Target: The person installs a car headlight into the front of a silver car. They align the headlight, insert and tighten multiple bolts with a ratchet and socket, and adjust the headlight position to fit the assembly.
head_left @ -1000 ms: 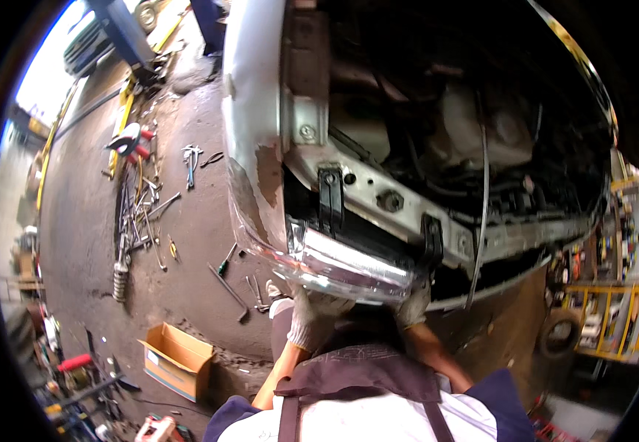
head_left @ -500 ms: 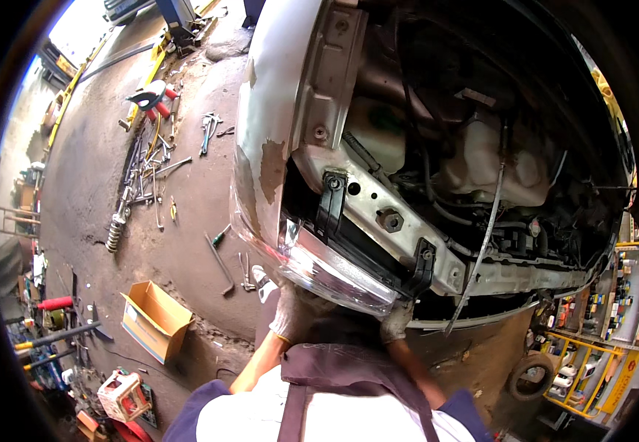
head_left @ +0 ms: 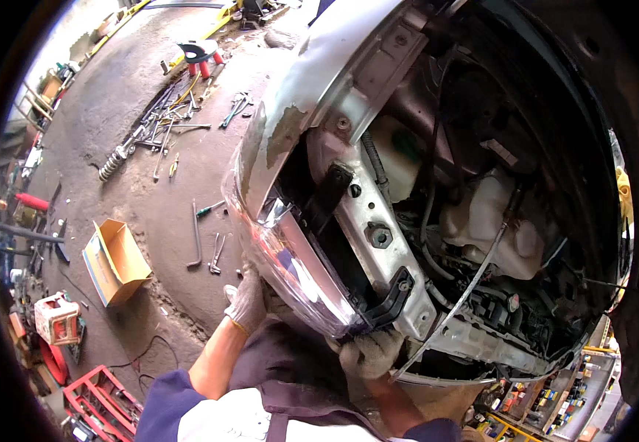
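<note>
A clear-lensed car headlight (head_left: 308, 272) sits at the front corner of a silver car, its black mounting bracket (head_left: 391, 303) lying over the metal front panel (head_left: 360, 214). My left hand (head_left: 248, 300), in a pale knit glove, holds the headlight's outer lower side; its fingertips are partly hidden by the lens. At the lower inner corner, below the bracket, my gloved right hand (head_left: 371, 353) is curled round the headlight's edge. Another dark bracket (head_left: 328, 195) stands at the headlight's upper end. Paint is peeling from the fender (head_left: 282, 136) above it.
Overhead is the raised hood; a thin rod (head_left: 474, 283) slants across the engine bay near my right hand. Wrenches (head_left: 218, 254), a bent bar (head_left: 195, 236) and more tools lie on the floor to the left, with an open cardboard box (head_left: 117, 261) and a red frame (head_left: 102, 401).
The view has turned, and the car's front corner appears more tilted. Both hands stay at the headlight; the right one now shows more fully, curled below the bracket.
</note>
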Tool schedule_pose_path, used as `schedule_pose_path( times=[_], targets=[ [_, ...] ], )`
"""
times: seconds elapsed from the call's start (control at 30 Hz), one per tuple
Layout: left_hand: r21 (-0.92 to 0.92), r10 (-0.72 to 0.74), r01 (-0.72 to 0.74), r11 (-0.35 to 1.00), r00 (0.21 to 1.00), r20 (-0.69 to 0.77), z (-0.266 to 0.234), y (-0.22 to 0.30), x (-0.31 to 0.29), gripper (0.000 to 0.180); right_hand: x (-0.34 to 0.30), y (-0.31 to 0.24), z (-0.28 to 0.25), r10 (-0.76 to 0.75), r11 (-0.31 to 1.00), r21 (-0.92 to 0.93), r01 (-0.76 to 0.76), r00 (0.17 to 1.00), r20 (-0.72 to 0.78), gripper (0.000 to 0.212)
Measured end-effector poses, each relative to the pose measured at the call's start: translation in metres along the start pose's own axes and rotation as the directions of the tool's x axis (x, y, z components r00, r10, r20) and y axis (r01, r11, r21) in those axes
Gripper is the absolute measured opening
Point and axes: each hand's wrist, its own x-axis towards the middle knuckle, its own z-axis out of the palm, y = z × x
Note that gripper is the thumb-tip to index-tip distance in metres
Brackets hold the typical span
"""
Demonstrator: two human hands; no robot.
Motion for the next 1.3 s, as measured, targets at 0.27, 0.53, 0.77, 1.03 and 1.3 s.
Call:
schedule_pose_path(
  times=[0.27,0.53,0.77,1.03,1.3],
  targets=[
    [0.003,0.060,-0.061,0.998,0.995,0.076,-0.003,-0.020,-0.002,0.096,-0.003,0.022,0.040,-0.319,0.911,-0.339,0.235,0.922,-0.218,0.042],
    [0.387,0.708,-0.653,0.651,0.707,0.000,0.051,-0.143,-0.031,0.093,0.001,0.018,0.029,-0.146,0.960,-0.272,0.059,0.938,-0.313,0.020],
    [0.605,0.948,-0.762,0.232,0.317,0.035,0.058,-0.183,-0.023,0.107,0.006,0.017,0.028,-0.150,0.978,-0.174,0.114,0.966,-0.210,0.023],
    [0.756,0.961,-0.594,0.276,0.196,-0.196,0.083,-0.215,0.021,0.113,0.004,0.020,0.028,-0.161,0.985,-0.089,0.146,0.966,-0.201,0.028],
    [0.741,0.942,-0.583,0.335,0.210,-0.261,0.088,-0.222,0.022,0.117,0.014,0.026,0.038,-0.135,0.986,0.040,0.164,0.908,-0.398,0.023]
  ],
)
